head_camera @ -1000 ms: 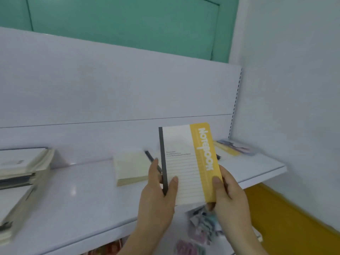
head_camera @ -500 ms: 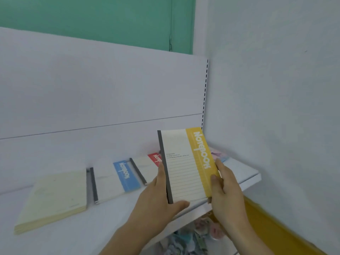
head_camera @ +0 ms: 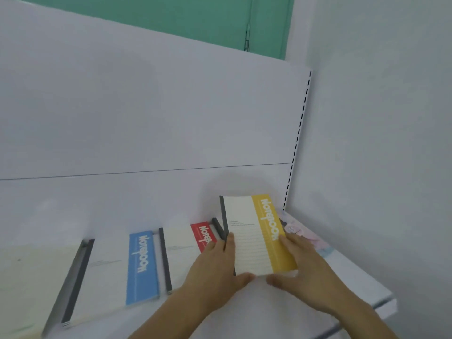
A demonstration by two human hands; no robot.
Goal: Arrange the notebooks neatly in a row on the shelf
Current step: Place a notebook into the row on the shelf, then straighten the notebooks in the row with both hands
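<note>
A white notebook with a yellow band (head_camera: 259,233) is held low over the white shelf (head_camera: 362,287), near its right end. My left hand (head_camera: 217,267) grips its dark spine edge and my right hand (head_camera: 303,270) grips its yellow edge, both thumbs under its near edge. To its left a red-band notebook (head_camera: 188,243) lies flat, partly behind my left hand. Further left lies a blue-band notebook (head_camera: 122,265). A pale cream notebook stack (head_camera: 29,277) sits at the far left.
A pinkish patterned booklet (head_camera: 305,233) lies at the shelf's right end, partly under the yellow notebook. The shelf's white back panel (head_camera: 146,118) rises behind, with a slotted upright (head_camera: 297,140) at the right. A white wall (head_camera: 379,143) closes the right side.
Both hands have carried the yellow notebook forward and down toward the shelf's right end. The view has swung right, so the row of notebooks shows more fully.
</note>
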